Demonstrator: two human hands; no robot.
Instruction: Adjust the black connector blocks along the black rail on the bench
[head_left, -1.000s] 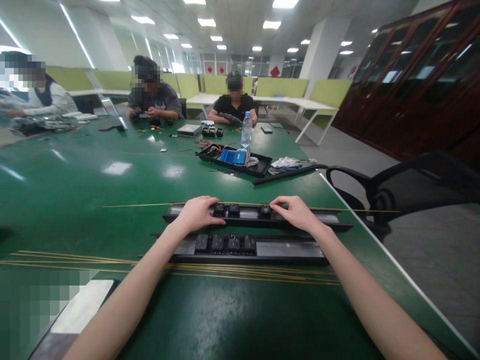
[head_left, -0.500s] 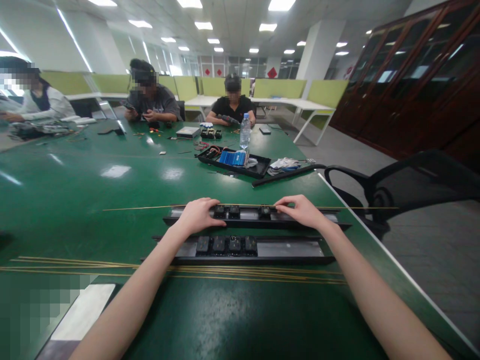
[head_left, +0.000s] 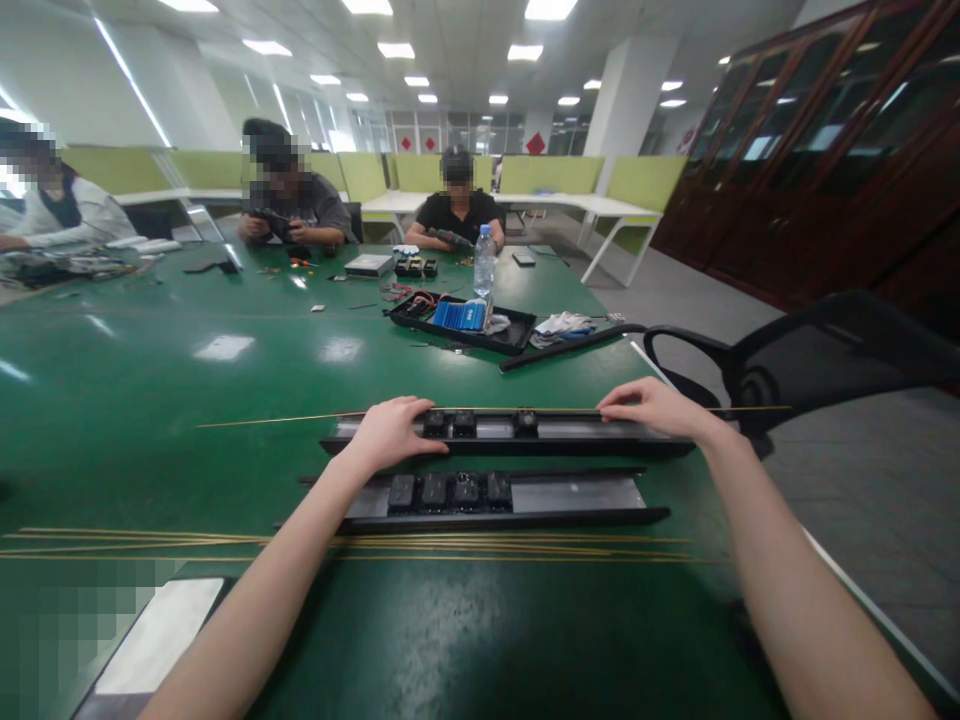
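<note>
A long black channel point(head_left: 585, 430) with a bright metal floor lies across the green table, with 3 black square blocks point(head_left: 464, 424) in it. My left hand point(head_left: 390, 432) grips the channel near its left part, fingers over the far wall and thumb beside the leftmost block. Along the far wall runs a thin brass-coloured rod point(head_left: 255, 421), sticking out past both ends. Its right part is pinched between the fingertips of my right hand point(head_left: 652, 405). Closer to me, a second black channel point(head_left: 577, 497) holds several black blocks point(head_left: 433, 491) side by side.
Several more thin rods point(head_left: 525, 545) lie in front of the channels. Beyond are a black tray point(head_left: 517, 336) with a blue finned part, a water bottle point(head_left: 484, 262), gloves point(head_left: 564, 328) and a black strip point(head_left: 574, 347). A chair point(head_left: 772, 360) stands at right. Three people sit at the far side.
My right hand has slid right along the rod, away from the rightmost block. My left hand keeps its place on the channel. The view has shifted slightly.
</note>
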